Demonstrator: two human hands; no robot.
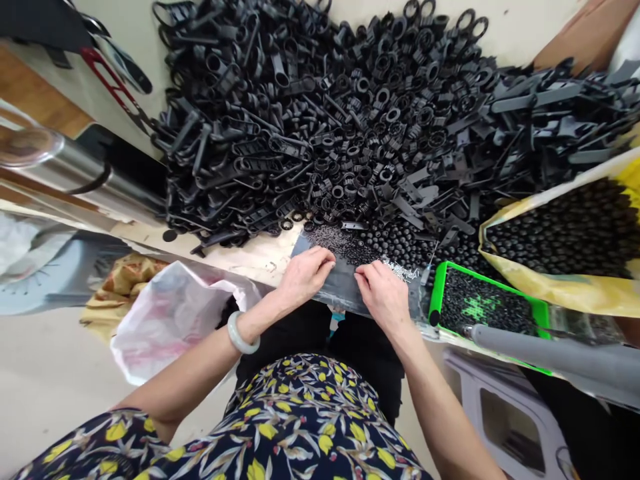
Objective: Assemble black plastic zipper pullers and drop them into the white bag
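Observation:
My left hand (306, 272) is closed in a pinch over a dark mat (345, 283) at the table's front edge. Whatever its fingertips hold, if anything, is too small to make out. A short gap to the right, my right hand (386, 293) is also pinched, its fingertips pointing toward the left hand. Just beyond the hands lie tiny dark pieces (336, 241) and a small heap of silver metal pins (400, 269). Round black beads (387, 239) spread behind the pins. A small flat part (353, 226) rests at the edge of the pile.
A large heap of black plastic parts (280, 127) covers the table's back. To the right stand a green tray (440, 293) of small black pieces and a yellow bag (565, 293) of black balls. At left are a steel cylinder (125, 190) and a white plastic bag (165, 320).

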